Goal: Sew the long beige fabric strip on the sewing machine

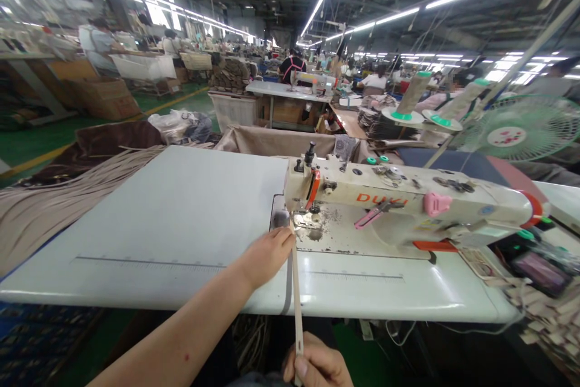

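Observation:
A narrow beige strip (pixel 296 290) runs from the needle area of a white sewing machine (pixel 389 200) down past the table's front edge. My left hand (pixel 272 251) rests close to the presser foot, its fingers closed on the strip's upper part. Below the table edge, my right hand (pixel 319 363) pinches the lower end of the strip between thumb and fingers. A small slot shows in the strip near that end. The left fingertips partly cover the strip at the foot.
The pale sewing table (pixel 181 212) bears a printed ruler line. Many beige strips (pixel 67 206) hang over its left side. Pink thread snips (pixel 374 215) lie against the machine. Thread cones (pixel 411 97) and a green fan (pixel 521 130) stand right. Short strips (pixel 553 320) are heaped at lower right.

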Available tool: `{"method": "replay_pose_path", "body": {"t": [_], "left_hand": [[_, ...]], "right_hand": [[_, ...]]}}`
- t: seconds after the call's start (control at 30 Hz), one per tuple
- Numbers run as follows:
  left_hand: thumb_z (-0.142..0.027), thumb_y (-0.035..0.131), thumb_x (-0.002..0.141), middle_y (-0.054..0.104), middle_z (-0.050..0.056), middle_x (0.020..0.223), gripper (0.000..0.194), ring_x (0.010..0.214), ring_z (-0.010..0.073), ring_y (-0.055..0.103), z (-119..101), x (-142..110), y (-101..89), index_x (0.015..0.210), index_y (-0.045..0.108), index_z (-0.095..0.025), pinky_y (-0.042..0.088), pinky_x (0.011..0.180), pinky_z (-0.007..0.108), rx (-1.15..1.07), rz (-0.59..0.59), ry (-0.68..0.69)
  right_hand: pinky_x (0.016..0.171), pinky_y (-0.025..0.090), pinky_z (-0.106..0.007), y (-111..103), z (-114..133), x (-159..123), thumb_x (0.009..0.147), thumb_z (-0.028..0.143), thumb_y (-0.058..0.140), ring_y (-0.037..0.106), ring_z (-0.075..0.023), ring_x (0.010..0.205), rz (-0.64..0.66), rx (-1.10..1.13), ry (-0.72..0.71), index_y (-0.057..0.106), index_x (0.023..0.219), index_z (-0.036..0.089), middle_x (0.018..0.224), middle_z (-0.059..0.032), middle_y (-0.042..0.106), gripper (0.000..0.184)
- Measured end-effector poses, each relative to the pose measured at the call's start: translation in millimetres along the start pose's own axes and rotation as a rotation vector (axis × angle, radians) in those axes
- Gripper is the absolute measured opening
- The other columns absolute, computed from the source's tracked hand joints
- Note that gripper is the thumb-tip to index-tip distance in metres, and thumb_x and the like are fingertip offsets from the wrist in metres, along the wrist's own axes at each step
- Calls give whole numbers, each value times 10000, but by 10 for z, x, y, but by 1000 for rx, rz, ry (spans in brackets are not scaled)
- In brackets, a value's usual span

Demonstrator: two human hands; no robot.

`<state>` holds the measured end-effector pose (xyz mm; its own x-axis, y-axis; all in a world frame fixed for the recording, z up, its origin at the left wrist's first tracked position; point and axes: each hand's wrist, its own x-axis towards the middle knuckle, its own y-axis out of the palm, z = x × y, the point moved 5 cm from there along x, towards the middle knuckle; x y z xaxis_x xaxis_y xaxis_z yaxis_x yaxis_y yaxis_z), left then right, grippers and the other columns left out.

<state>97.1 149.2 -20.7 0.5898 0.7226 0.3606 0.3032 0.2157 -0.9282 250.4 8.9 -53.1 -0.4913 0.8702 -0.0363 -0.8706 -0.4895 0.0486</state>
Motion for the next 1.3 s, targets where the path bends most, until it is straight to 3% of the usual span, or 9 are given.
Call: {"method": "replay_pose_path", "body": {"t": [0.2,0.33,0.43,0.73,0.97,1.3], "left_hand": [[-127,511,1011,622,101,1170,136,1126,247,622,-34,-21,-45,1111,596,-165,557,1024,387,22,-7,43],[-138,521,1014,620,109,1181,130,1153,251,610,-46,-11,-53,1118,597,-153,551,1031,383,21,5,57],[-141,508,1023,617,124,1210,127,1177,257,604,-41,-13,-41,1111,599,-142,559,1019,383,27,0,52],[-142,502,1027,635,110,1176,127,1138,245,628,-38,-13,-74,1098,608,-145,557,1023,381,10,-4,41],[-142,467,1034,631,120,1181,152,1136,249,627,-8,-28,-32,1113,596,-160,566,997,406,-24,-19,48],[-132,463,1032,638,127,1149,152,1155,263,620,-24,-28,-11,1087,604,-145,564,1003,412,33,-3,71]], "right_hand": [[808,506,-356,-30,37,39,925,505,706,644,-243,861,-99,-55,-40,800,818,231,876,-73,663,309],[782,497,-326,-48,-33,38,877,554,756,645,-226,818,-273,19,60,800,944,237,851,-58,715,327],[765,505,-315,-39,-116,28,840,595,783,667,-222,784,-335,163,139,769,1038,223,793,-51,756,423],[684,517,-304,-16,-181,-10,883,597,732,681,-207,693,-253,131,167,782,862,177,725,-70,765,424],[707,535,-315,30,-62,-61,902,559,726,684,-212,717,-240,158,175,795,836,175,731,-65,753,395],[700,532,-307,41,-109,-55,917,558,705,671,-204,702,-213,149,169,796,789,174,714,-65,737,415]]}}
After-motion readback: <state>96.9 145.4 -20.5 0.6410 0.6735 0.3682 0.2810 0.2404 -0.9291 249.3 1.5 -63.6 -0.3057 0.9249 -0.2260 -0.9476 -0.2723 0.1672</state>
